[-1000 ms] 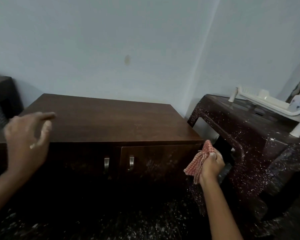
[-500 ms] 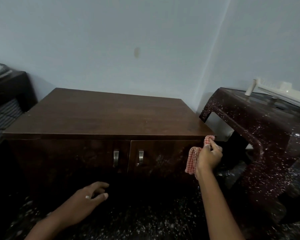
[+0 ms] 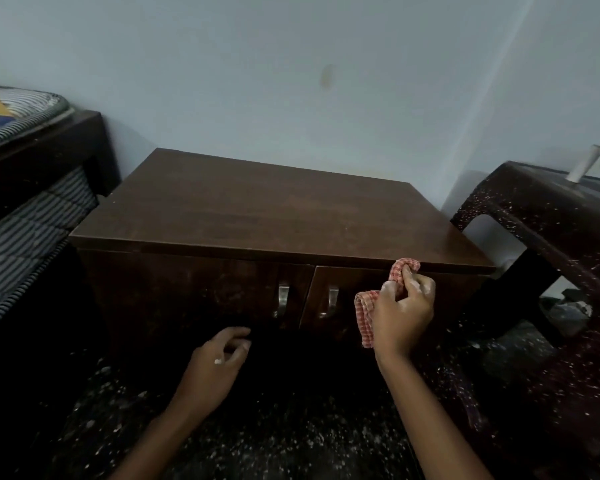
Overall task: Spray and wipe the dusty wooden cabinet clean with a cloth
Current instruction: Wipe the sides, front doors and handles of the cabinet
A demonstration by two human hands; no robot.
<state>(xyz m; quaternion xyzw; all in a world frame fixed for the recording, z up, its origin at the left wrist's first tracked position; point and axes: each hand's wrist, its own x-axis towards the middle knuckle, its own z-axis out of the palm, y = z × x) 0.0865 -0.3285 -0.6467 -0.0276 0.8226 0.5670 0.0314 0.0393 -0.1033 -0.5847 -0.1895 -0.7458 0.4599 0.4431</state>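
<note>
A low dark wooden cabinet [image 3: 264, 209] stands against the wall, with two doors and two metal handles [image 3: 283, 299]. My right hand [image 3: 403, 311] grips a bunched red-and-white checked cloth [image 3: 365, 313] and presses its upper end against the front edge of the cabinet top, above the right door. My left hand [image 3: 219, 362] hovers low in front of the left door, fingers loosely curled, holding nothing. No spray bottle is in view.
A dark plastic table [image 3: 548, 230] speckled with white spots stands close on the right, a white object [image 3: 584, 166] on it. A bed frame with a striped mattress [image 3: 18, 216] is on the left. The dark floor [image 3: 257, 441] is flecked with white.
My left hand dropped from the cabinet's left top to low in front of the doors. My right hand slid the cloth left from the cabinet's right corner along the front edge.
</note>
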